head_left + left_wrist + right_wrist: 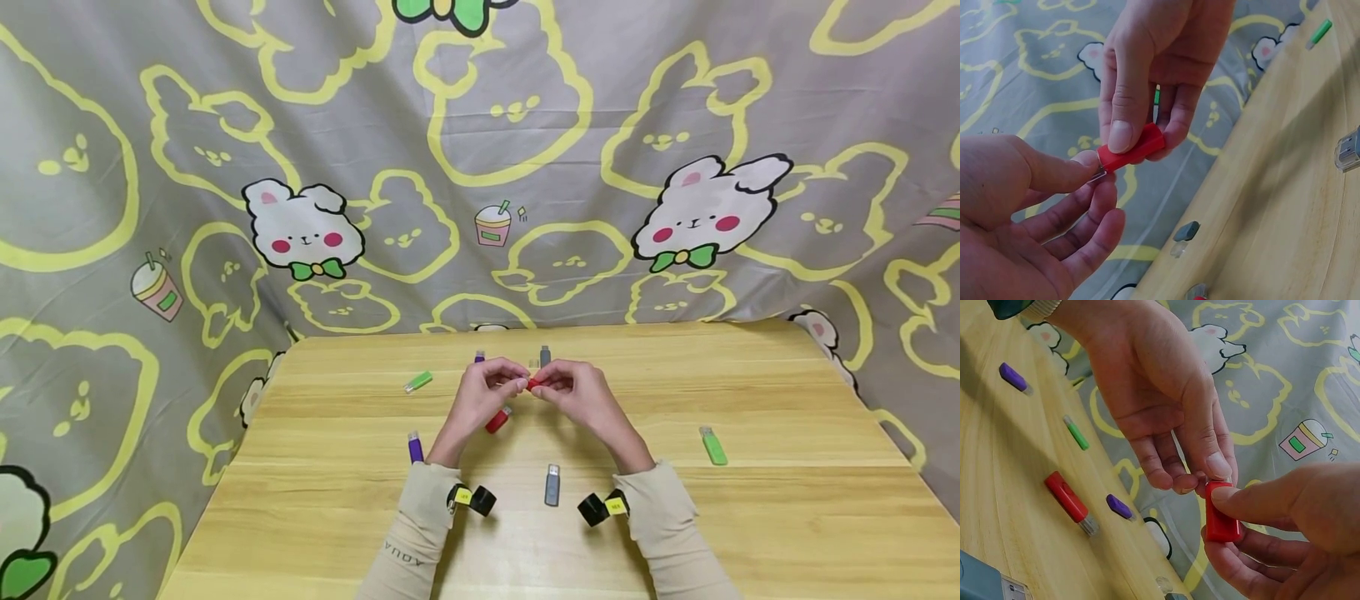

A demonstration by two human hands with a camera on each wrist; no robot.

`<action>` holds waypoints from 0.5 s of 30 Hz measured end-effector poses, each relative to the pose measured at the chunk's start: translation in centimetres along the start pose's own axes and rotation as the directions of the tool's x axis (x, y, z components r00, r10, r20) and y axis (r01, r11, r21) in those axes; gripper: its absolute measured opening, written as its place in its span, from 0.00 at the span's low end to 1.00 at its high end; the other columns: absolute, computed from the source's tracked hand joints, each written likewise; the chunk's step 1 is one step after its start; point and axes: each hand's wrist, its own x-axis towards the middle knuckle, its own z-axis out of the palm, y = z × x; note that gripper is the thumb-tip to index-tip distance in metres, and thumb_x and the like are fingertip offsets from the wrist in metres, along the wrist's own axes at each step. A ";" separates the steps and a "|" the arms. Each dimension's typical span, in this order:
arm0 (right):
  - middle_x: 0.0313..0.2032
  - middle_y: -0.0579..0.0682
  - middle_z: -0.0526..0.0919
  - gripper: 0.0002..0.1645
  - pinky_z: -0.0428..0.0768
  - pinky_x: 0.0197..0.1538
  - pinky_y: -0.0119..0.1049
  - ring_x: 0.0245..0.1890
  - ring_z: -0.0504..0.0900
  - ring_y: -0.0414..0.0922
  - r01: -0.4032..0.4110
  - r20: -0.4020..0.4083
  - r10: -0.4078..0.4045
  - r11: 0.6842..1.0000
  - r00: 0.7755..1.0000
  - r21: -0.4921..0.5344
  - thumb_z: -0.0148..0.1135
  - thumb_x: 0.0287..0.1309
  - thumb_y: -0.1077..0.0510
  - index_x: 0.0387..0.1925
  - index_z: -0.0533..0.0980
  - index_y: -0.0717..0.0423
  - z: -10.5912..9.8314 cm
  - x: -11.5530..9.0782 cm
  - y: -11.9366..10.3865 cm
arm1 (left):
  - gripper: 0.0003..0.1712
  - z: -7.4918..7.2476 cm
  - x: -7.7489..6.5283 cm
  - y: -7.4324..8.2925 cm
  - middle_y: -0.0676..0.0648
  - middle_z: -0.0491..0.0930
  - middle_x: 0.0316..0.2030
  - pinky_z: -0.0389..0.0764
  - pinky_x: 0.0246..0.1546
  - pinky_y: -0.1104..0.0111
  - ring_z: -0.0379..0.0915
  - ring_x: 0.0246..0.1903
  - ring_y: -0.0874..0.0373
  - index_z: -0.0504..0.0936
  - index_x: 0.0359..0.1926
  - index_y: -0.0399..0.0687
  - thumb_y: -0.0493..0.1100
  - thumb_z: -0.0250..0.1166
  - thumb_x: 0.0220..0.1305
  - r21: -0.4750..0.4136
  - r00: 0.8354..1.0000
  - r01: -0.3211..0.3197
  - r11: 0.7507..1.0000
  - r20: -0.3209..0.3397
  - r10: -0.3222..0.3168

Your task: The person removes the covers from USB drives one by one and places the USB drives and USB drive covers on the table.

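Note:
Both hands meet over the far middle of the table around a red USB flash drive (1138, 149). My right hand (581, 396) grips its red body between thumb and fingers, as the right wrist view shows. My left hand (483, 392) pinches the drive's clear or silvery end with thumb and index finger; its other fingers are loosely bent. The fingertips partly hide that end, so I cannot tell whether a cap sits on it. A second red flash drive (1067, 497) lies on the table near my left wrist.
On the wooden table (337, 517) lie grey flash drives (552, 485), purple ones (416, 447) and green ones (713, 446). A small clear piece (533, 363) is beside the far grey drive (545, 357). A patterned curtain (450, 208) hangs behind the table.

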 end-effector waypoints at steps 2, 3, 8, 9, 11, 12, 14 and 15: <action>0.33 0.52 0.89 0.05 0.85 0.36 0.32 0.32 0.87 0.45 -0.007 0.003 0.007 1.000 1.000 -0.003 0.75 0.57 0.66 0.36 0.85 0.61 0.0 0.0 0.0 | 0.05 -0.1 -0.1 0.0 0.44 0.86 0.35 0.86 0.39 0.57 0.82 0.35 0.48 0.87 0.43 0.38 0.31 0.68 0.67 0.013 1.000 0.007 1.000 0.002 -0.007; 0.33 0.52 0.89 0.05 0.85 0.36 0.32 0.33 0.87 0.45 -0.009 0.006 0.009 1.000 1.000 -0.006 0.75 0.58 0.66 0.36 0.85 0.62 0.1 -0.1 -0.1 | 0.05 -0.1 -0.1 0.0 0.45 0.86 0.35 0.85 0.39 0.60 0.82 0.35 0.49 0.88 0.43 0.38 0.31 0.68 0.68 0.021 1.000 0.008 1.000 0.003 -0.008; 0.33 0.51 0.89 0.05 0.85 0.36 0.32 0.33 0.87 0.44 -0.012 0.011 0.012 1.000 1.000 -0.012 0.75 0.58 0.65 0.36 0.86 0.61 0.1 -0.2 -0.1 | 0.04 -0.2 -0.2 0.0 0.45 0.86 0.35 0.81 0.36 0.70 0.82 0.34 0.51 0.88 0.42 0.39 0.32 0.68 0.68 0.037 1.000 0.002 0.999 0.003 -0.002; 0.33 0.51 0.89 0.05 0.85 0.36 0.32 0.33 0.87 0.44 -0.008 0.012 0.008 1.000 1.000 -0.013 0.75 0.58 0.65 0.36 0.86 0.61 0.1 -0.2 -0.1 | 0.04 -0.2 -0.2 0.0 0.45 0.86 0.35 0.81 0.36 0.71 0.82 0.34 0.50 0.88 0.42 0.39 0.32 0.68 0.68 0.040 1.000 -0.001 0.999 0.001 0.001; 0.33 0.51 0.89 0.05 0.85 0.37 0.32 0.33 0.87 0.44 -0.005 0.013 0.005 1.000 1.000 -0.011 0.75 0.58 0.65 0.36 0.86 0.61 0.1 -0.2 -0.1 | 0.04 -0.3 -0.2 0.0 0.45 0.86 0.35 0.81 0.36 0.71 0.82 0.34 0.51 0.88 0.41 0.40 0.32 0.68 0.68 0.047 1.000 -0.004 0.999 -0.002 0.005; 0.33 0.51 0.89 0.05 0.85 0.37 0.32 0.33 0.87 0.44 -0.003 0.014 0.003 1.000 1.000 -0.012 0.75 0.58 0.65 0.36 0.86 0.61 0.1 -0.1 -0.1 | 0.04 -0.3 -0.2 0.0 0.45 0.86 0.35 0.81 0.35 0.71 0.82 0.34 0.51 0.88 0.41 0.40 0.32 0.68 0.68 0.050 1.000 -0.005 0.999 -0.003 0.006; 0.33 0.51 0.89 0.05 0.85 0.37 0.32 0.33 0.87 0.44 -0.007 0.019 0.007 1.000 1.000 -0.013 0.75 0.58 0.65 0.36 0.86 0.60 0.1 -0.1 -0.1 | 0.04 -0.3 -0.3 0.0 0.44 0.86 0.35 0.80 0.35 0.71 0.82 0.33 0.52 0.88 0.41 0.40 0.32 0.68 0.68 0.054 1.000 -0.009 0.999 -0.004 0.009; 0.33 0.51 0.89 0.05 0.85 0.37 0.32 0.33 0.87 0.44 -0.010 0.021 0.010 1.000 1.000 -0.013 0.75 0.58 0.65 0.37 0.86 0.60 0.1 -0.1 -0.1 | 0.04 -0.3 -0.2 0.1 0.44 0.86 0.34 0.80 0.35 0.71 0.82 0.33 0.52 0.88 0.41 0.40 0.32 0.68 0.68 0.054 1.000 -0.010 0.999 -0.005 0.010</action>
